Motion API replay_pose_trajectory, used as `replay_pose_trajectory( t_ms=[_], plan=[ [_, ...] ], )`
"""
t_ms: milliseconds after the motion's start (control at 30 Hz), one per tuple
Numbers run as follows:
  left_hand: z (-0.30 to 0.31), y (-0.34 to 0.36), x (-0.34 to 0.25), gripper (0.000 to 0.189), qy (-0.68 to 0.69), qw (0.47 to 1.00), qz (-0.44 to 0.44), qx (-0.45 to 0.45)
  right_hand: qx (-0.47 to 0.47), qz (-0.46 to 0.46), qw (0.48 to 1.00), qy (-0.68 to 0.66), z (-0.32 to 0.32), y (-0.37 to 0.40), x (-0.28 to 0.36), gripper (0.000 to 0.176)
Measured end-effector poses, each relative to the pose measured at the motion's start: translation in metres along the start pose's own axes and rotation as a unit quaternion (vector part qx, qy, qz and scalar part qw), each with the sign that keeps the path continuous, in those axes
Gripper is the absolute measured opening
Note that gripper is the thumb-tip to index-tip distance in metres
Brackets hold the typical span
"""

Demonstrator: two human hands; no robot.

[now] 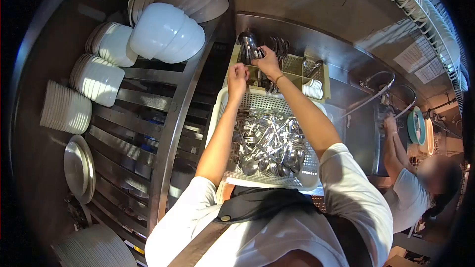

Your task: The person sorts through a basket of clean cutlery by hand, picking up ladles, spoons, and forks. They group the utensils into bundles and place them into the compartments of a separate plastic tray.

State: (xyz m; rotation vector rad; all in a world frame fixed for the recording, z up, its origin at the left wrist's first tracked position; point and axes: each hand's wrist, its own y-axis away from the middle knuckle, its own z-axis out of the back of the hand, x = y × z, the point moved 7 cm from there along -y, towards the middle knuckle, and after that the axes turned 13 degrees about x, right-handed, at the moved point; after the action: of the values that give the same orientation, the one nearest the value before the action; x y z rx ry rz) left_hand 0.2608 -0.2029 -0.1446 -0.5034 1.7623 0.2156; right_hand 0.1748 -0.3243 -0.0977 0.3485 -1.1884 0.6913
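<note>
Beyond a white perforated basket (309, 168) heaped with mixed cutlery (269, 141) stands a yellowish divided holder (326, 76). My right hand (267, 63) is closed around some spoons (259, 53) at the holder's back left, beside a cluster of upright ladles or large spoons (247, 40). My left hand (238, 73) is over the holder's left edge with its fingers curled; whether anything is inside them is hidden. Other compartments hold dark-looking cutlery (280, 47), a few spoons (312, 67) and small white pieces stacked together (313, 89).
On the left, a slatted metal rack (143, 101) carries stacked white bowls (166, 32), dishes and plates (79, 168). A sink with a faucet (367, 84) is on the right, where another person (410, 188) works. A wire shelf with dishes (420, 10) hangs at upper right.
</note>
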Motion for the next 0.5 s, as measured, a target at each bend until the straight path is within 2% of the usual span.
replay_pose_trajectory(
  t_ms=[100, 167, 200, 233, 300, 367, 400, 433, 500],
  plan=[
    [-0.006, -0.026, -0.013, 0.034, 0.056, 0.998, -0.012, -0.005, 0.017, 0.009, 0.999, -0.047, -0.004, -0.005, 0.004, 0.036],
    [-0.012, -0.035, -0.005, 0.042, 0.174, 0.983, 0.06, 0.003, 0.024, 0.015, 0.997, -0.072, -0.003, -0.008, 0.006, 0.037],
    [-0.02, -0.027, -0.005, 0.038, 0.276, 0.953, 0.121, -0.04, 0.039, 0.041, 0.997, -0.057, -0.005, -0.012, 0.009, 0.037],
    [-0.01, -0.027, 0.015, 0.038, 0.276, 0.953, 0.118, -0.041, 0.054, 0.066, 0.995, -0.041, -0.007, -0.015, 0.012, 0.037],
    [-0.018, -0.028, 0.047, 0.027, 0.152, 0.966, 0.156, 0.14, 0.047, 0.083, 0.995, -0.001, -0.007, -0.017, 0.012, 0.038],
    [-0.031, 0.011, 0.029, 0.022, -0.014, 0.987, 0.127, 0.097, -0.003, 0.104, 0.994, 0.026, -0.001, -0.013, 0.011, 0.038],
    [-0.04, 0.025, 0.026, 0.022, -0.084, 0.986, 0.108, 0.097, -0.062, 0.085, 0.994, 0.007, 0.003, -0.008, 0.012, 0.033],
    [-0.047, 0.037, 0.025, 0.022, -0.154, 0.979, 0.09, 0.096, -0.062, 0.083, 0.995, 0.007, 0.001, -0.01, 0.013, 0.033],
    [-0.055, 0.053, 0.017, 0.022, -0.196, 0.979, 0.011, 0.049, -0.148, 0.004, 0.988, 0.051, 0.005, -0.004, 0.01, 0.039]
  ],
)
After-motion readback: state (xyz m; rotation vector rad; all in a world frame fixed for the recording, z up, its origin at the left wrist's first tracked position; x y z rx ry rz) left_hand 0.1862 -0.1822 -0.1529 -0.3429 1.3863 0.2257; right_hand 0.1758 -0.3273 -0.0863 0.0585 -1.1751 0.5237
